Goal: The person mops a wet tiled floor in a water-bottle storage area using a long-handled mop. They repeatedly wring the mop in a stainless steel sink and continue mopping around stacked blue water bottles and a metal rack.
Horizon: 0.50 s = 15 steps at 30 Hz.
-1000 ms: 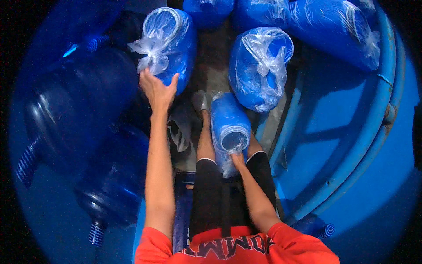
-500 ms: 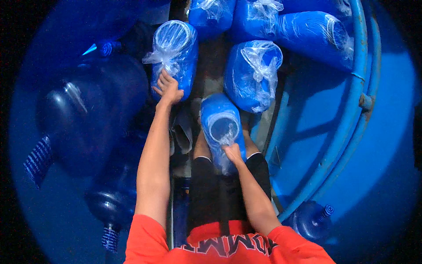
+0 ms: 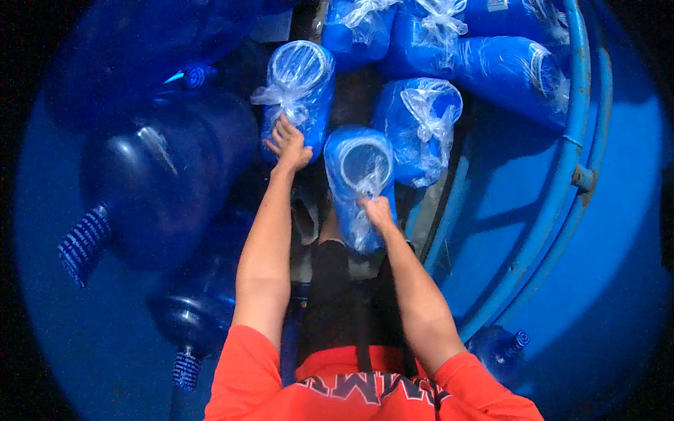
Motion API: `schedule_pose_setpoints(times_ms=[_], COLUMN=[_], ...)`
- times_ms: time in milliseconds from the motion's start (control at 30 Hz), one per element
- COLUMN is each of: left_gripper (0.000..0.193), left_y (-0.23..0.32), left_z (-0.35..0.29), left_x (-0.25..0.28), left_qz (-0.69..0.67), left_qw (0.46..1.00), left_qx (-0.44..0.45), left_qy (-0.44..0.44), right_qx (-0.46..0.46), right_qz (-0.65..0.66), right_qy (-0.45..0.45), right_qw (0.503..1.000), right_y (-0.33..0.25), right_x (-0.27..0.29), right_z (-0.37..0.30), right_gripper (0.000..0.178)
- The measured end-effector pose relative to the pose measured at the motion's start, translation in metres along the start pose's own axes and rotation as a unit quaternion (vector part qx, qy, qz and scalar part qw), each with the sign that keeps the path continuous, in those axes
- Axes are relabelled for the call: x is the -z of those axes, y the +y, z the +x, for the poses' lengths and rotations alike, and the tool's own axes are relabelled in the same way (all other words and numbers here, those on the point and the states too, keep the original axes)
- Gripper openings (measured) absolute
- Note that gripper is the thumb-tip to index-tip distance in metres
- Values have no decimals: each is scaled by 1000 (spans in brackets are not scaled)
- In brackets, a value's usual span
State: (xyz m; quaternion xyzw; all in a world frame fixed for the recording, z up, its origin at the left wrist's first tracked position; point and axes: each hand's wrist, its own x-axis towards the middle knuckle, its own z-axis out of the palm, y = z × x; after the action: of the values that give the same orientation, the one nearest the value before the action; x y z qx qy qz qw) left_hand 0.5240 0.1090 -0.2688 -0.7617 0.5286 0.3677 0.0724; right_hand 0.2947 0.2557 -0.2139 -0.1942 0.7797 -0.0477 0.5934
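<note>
My left hand (image 3: 289, 144) lies spread on a knotted bagged bottle (image 3: 298, 88); my right hand (image 3: 375, 210) grips the loose plastic of another bagged bottle (image 3: 359, 175) between my legs; more bagged bottles (image 3: 421, 126) just right; bare jugs (image 3: 168, 175) left.

We see a dim scene washed almost wholly in deep blue, with the corners of the round fisheye view falling to black and the blue metal rail (image 3: 577, 133) bending strongly toward the rim. Light seems to come from above, raising soft white glare on the clear plastic wrapping (image 3: 295, 77) and a pale streak on the large blue jug (image 3: 165, 175). Detail is soft throughout, and the shadowed gaps between things are nearly black.
</note>
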Motion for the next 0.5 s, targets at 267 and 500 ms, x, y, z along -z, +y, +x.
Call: schedule_pose_setpoints(times_ms=[267,500], left_gripper=[120,121], left_y=[2,4], left_z=[3,2], left_x=[0,1], left_qz=[36,18], left_qw=[999,998], left_qx=[17,47], left_qy=[-26,-47], right_qx=[-54,-31], right_qz=[155,114], right_qy=[32,35], right_qw=[986,992], right_y=[-53,-88], right_x=[-7,15], right_z=[-18,-10], right_gripper=[56,56])
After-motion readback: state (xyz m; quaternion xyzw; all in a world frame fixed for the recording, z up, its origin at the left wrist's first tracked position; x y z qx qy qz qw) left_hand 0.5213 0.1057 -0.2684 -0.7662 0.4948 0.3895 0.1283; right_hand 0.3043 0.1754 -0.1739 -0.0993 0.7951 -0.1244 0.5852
